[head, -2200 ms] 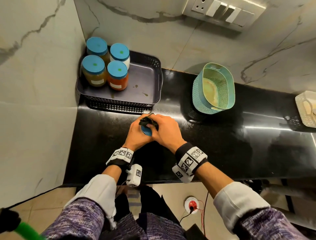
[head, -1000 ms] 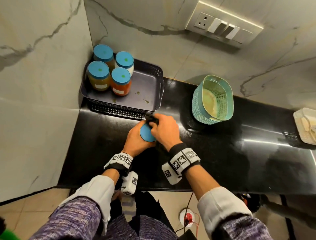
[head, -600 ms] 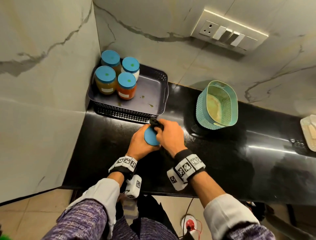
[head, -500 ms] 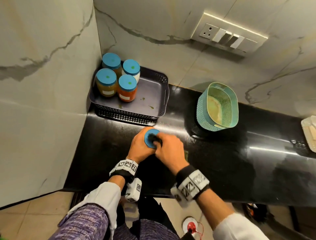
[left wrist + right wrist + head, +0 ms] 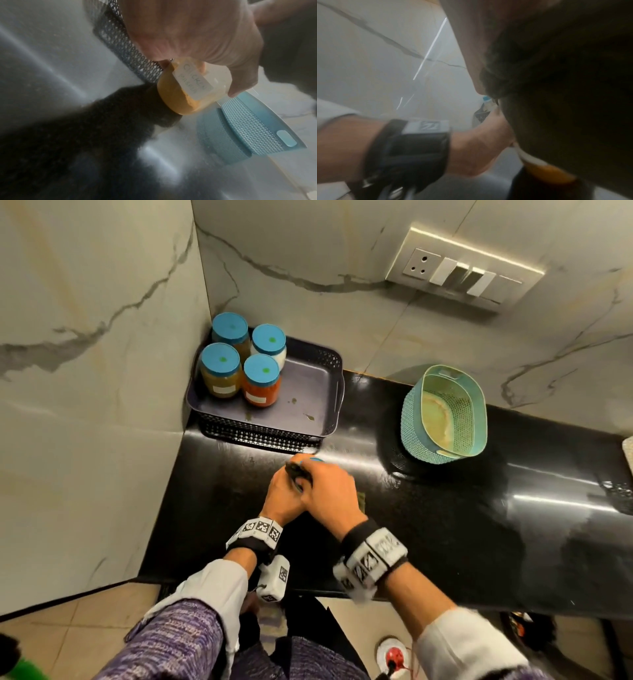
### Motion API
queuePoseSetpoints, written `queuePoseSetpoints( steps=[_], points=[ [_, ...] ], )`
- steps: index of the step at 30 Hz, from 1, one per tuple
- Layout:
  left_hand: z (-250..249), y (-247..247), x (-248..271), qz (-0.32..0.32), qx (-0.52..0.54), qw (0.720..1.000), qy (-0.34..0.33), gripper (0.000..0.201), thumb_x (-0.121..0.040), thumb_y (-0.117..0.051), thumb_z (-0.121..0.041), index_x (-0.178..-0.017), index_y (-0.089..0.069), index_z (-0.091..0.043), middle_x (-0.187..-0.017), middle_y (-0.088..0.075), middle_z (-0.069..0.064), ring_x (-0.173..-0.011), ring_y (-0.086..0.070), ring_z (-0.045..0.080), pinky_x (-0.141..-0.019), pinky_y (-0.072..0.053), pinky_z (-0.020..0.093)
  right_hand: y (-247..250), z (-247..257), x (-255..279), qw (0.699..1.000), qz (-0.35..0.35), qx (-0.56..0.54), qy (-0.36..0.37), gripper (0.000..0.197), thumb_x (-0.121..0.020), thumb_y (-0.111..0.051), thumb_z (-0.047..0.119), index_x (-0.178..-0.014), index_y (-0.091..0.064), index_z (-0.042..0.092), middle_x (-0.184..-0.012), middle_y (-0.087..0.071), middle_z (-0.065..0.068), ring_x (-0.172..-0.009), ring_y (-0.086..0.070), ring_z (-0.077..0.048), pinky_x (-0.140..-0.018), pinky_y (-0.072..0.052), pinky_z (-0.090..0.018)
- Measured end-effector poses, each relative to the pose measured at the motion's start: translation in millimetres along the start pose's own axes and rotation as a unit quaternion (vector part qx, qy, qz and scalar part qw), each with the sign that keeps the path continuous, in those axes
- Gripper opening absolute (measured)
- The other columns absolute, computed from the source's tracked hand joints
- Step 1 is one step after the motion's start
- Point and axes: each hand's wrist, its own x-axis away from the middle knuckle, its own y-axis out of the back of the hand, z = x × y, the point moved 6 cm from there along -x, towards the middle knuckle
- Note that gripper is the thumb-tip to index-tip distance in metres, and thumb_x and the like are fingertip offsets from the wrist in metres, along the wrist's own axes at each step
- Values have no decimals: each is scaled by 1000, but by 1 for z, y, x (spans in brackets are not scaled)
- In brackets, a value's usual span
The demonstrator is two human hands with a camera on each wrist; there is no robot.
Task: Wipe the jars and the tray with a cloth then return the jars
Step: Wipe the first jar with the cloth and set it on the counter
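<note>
While L hand (image 5: 284, 496) grips jar (image 5: 188, 92), R hand (image 5: 330, 494), clamped on cloth (image 5: 297, 470), has slid off lid onto side; 4 jars (image 5: 239, 364), tray (image 5: 308, 392) remain.

An orange-filled jar (image 5: 187, 93) with a handwritten label stood gripped on the black counter, a dark cloth (image 5: 297, 471) over its blue lid; four blue-lidded jars (image 5: 239, 364) sat in the stained tray (image 5: 337, 392).

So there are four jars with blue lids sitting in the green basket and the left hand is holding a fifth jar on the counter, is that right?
Not quite. The four jars stand in the dark tray, not the green basket, as the head view shows. The rest holds: the left hand holds a fifth jar on the counter.
</note>
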Motion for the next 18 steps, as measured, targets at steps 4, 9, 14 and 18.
queuePoseSetpoints(
  steps=[4, 9, 14, 18],
  points=[
    [-11, 4, -7, 5, -12, 1000, -3, 57, -66, -93, -29, -116, -66, -33, -109, -76, -11, -103, -73, 10, -89, -59, 35, 16, -25, -29, 998, -39, 13, -55, 17, -92, -64, 26, -107, -68, 20, -102, -75, -11, -101, -67, -39, -74, -48, -41],
    [0, 0, 2, 5, -6, 1000, -27, 46, -75, -71, -15, -120, -66, -22, -114, -74, 0, -108, -72, 22, -96, -57, 54, -7, -10, 20, 1000, 16, 11, -7, 20, -91, -62, 28, -110, -67, 23, -108, -75, -3, -103, -68, -34, -81, -52, -41],
    [-1, 2, -9, -6, -40, 999, 26, 50, -66, -80, -43, -112, -63, -30, -104, -76, -4, -98, -74, 18, -87, -60, 46, 13, -10, -41, 999, -39, -17, -29, 22, -91, -66, 27, -111, -71, 20, -104, -75, -12, -102, -67, -39, -76, -50, -42],
    [-3, 6, -4, 1, -65, 998, -12, 71, -57, -96, -34, -119, -62, -31, -111, -71, -12, -104, -69, 13, -96, -58, 42, 25, -82, -23, 985, -87, -30, -147, 20, -95, -64, 28, -108, -69, 14, -105, -75, -17, -102, -68, -41, -78, -50, -42]
  ],
)
